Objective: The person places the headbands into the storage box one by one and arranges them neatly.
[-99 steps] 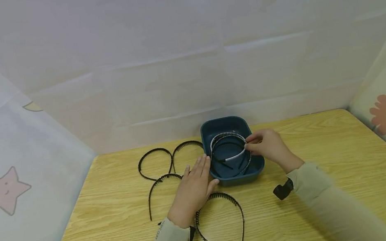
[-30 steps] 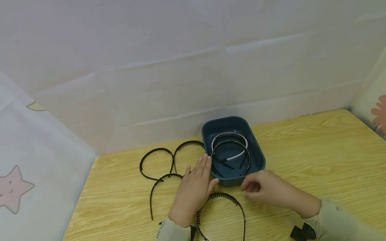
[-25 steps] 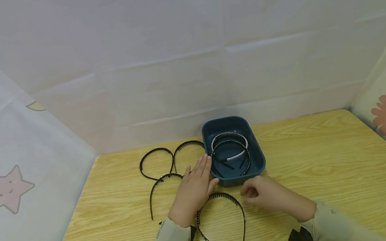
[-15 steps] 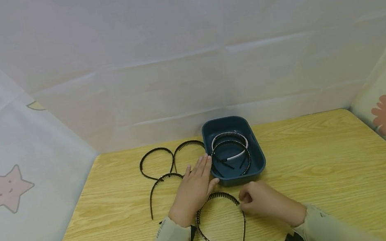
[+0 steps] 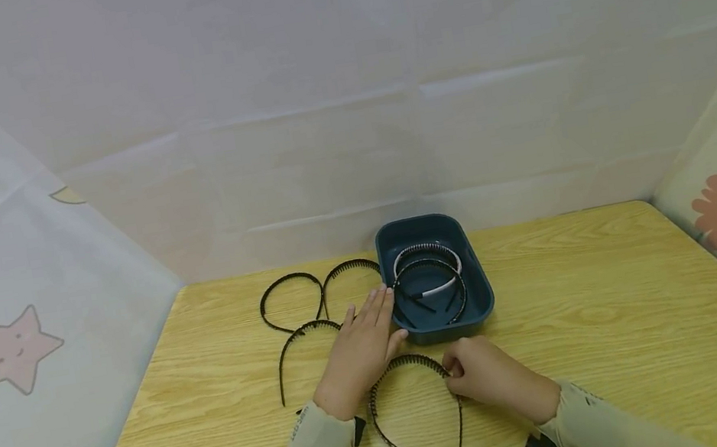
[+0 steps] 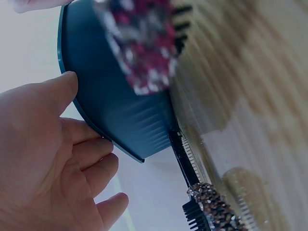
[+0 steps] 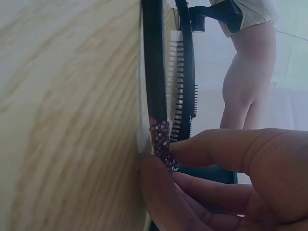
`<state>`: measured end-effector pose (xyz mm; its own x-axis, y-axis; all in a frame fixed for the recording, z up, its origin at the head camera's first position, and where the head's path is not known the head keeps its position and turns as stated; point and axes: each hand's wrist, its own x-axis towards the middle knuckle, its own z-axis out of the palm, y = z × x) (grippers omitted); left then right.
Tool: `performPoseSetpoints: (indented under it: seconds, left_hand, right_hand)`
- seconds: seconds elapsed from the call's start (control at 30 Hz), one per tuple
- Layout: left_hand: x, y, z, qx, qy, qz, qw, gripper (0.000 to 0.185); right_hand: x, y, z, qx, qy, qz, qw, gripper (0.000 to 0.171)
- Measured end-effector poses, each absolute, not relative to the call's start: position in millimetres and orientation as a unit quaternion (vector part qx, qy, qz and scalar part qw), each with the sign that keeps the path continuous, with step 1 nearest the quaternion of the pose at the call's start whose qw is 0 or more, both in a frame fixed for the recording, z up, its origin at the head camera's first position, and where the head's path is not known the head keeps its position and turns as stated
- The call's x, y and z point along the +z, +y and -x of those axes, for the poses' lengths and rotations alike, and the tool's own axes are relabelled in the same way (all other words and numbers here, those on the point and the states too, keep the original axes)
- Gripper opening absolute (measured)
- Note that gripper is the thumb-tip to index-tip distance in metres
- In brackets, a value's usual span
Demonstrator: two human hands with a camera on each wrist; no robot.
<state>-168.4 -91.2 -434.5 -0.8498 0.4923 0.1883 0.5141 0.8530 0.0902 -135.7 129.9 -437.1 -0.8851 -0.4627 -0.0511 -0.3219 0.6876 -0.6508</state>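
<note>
A black toothed headband (image 5: 408,360) lies on the wooden table just in front of a dark blue bin (image 5: 480,275). My right hand (image 5: 452,373) pinches its right side between thumb and fingers. In the right wrist view the fingertips (image 7: 192,144) close on a rhinestone stretch of that headband (image 7: 161,137). My left hand (image 5: 383,319) rests flat with straight fingers against the bin's left wall; its thumb (image 6: 60,89) touches the bin (image 6: 115,101). A white headband (image 5: 423,250) and a black headband (image 5: 437,266) lie inside the bin.
Three more black headbands lie left of the bin: one at the far left (image 5: 283,279), one beside it (image 5: 346,266), and one nearer (image 5: 301,330), partly under my left hand. Pale sheets wall in the table's back and sides.
My right hand came away from the bin, moved toward me and leftward, and took hold of the front headband, which shifted slightly right. The left hand stayed put.
</note>
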Motion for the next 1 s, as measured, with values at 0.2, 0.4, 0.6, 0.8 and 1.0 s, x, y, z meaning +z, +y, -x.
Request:
performPoseSetpoints:
  seconds: [0.2, 0.4, 0.6, 0.8, 1.0]
  left_hand:
    - [-433, -91, 167, -0.066, -0.96, 0.262, 0.078, 0.068]
    - [-433, -90, 168, -0.066, -0.962, 0.257, 0.067, 0.068]
    - [-433, -90, 169, -0.071, -0.964, 0.25, 0.056, 0.068]
    - [-432, -90, 168, -0.077, -0.964, 0.249, 0.051, 0.068]
    - [-432, -89, 169, -0.079, -0.964, 0.25, 0.052, 0.068]
  right_hand:
    - [-434, 132, 136, -0.341, 0.909, 0.208, 0.116, 0.012]
    - [-430, 136, 136, -0.366, 0.9, 0.188, 0.145, 0.014]
    - [-429, 144, 139, -0.392, 0.884, 0.194, 0.163, 0.013]
    - [-421, 154, 141, -0.415, 0.87, 0.211, 0.164, 0.012]
    - [-411, 166, 142, -0.427, 0.864, 0.213, 0.162, 0.012]
